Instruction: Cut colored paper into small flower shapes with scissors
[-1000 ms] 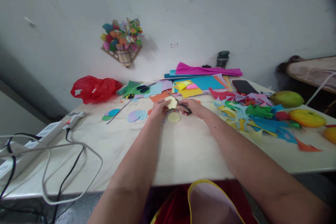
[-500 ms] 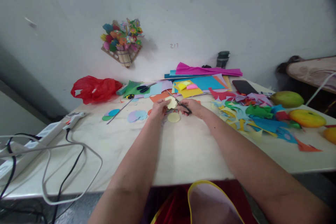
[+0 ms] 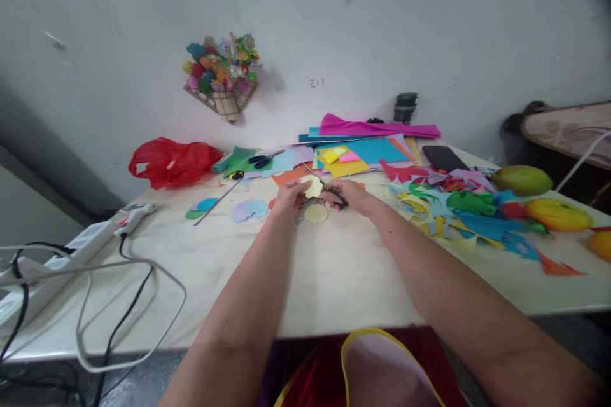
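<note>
A person leans over a pale table [image 3: 344, 273], both hands meeting near its middle above a plain pale yellow disc [image 3: 316, 213] that lies just on the near side of them. A scalloped pale yellow paper [image 3: 313, 187] is held up off the surface, presumably so that its rim can be turned against the black-handled scissors [image 3: 338, 198], whose blades point away and to the left, past the paper's upper right edge. The loose scraps [image 3: 470, 206] lie heaped to the right, apart from the lavender and light blue scalloped pieces [image 3: 249, 210] on the left, an arrangement that seems meant to separate offcuts from shaped paper; the coloured sheets [image 3: 382, 150] sit at the back, likely to leave the front free for working. The left hand [image 3: 289, 195] is nearly closed, thumb and fingers pinching the left edge of the scalloped paper. The right hand [image 3: 352, 196] is curled around the scissors' handles. From here, an onlooker cannot tell how far the blades are parted.
</note>
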The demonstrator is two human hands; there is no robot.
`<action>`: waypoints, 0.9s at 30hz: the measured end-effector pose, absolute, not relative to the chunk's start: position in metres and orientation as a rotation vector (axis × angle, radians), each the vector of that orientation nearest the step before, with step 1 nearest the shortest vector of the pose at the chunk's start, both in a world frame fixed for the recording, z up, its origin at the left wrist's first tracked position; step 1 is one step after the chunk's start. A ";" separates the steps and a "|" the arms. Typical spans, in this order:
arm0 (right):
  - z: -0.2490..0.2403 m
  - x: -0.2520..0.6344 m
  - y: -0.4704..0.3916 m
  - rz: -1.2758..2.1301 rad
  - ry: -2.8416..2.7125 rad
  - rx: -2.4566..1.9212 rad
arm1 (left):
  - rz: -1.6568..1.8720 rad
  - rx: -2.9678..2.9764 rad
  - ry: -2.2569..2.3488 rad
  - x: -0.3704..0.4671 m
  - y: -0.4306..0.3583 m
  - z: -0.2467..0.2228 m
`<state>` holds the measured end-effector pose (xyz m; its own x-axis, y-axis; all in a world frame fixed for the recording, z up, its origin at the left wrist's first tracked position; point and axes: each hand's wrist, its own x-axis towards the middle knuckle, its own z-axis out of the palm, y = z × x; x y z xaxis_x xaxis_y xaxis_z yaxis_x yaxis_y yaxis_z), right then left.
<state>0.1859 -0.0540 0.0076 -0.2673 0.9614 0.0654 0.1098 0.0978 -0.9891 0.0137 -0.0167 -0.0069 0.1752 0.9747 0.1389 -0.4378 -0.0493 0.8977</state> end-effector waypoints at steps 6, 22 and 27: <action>0.006 0.186 -0.052 1.270 -1.542 -1.090 | 1.308 1.018 0.686 0.014 -0.016 -0.007; 0.015 0.183 -0.059 1.302 -1.500 -1.128 | 1.366 0.973 0.718 0.014 -0.015 -0.005; 0.014 0.183 -0.057 1.281 -1.512 -1.138 | 1.364 0.969 0.726 0.014 -0.016 -0.004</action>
